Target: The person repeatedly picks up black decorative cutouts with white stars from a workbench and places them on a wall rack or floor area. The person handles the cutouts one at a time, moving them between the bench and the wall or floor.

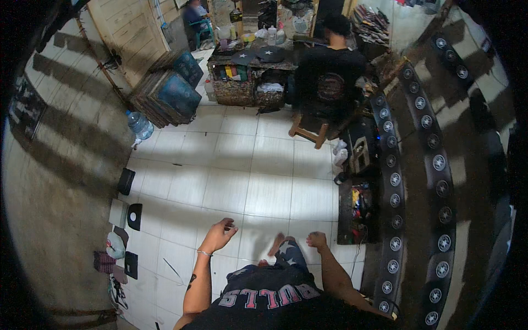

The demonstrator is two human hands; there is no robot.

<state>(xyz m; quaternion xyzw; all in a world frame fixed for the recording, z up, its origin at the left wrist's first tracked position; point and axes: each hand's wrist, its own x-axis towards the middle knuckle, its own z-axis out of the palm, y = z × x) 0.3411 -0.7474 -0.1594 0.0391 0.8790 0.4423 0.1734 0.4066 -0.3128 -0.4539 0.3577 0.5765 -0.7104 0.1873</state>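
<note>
My left hand (219,235) hangs in the air over the tiled floor, its fingers loosely bent and apart, with nothing in it. A bracelet (204,253) circles that wrist. My right hand (316,240) is held out in front of my body on the other side, fingers curled in, and no object shows in it. Neither hand touches anything. Beneath them are my feet (276,244) and my patterned trousers (291,254). Nearest to the right hand is a low dark bench (345,220) with small colourful items on it.
A person in black (330,77) sits on a wooden stool (309,132) at a cluttered workbench (234,93). Stacked panels (170,96) and a water jug (140,126) stand left. Dark boxes (134,216) and bags line the left wall. Long strips with round emblems (395,179) hang right.
</note>
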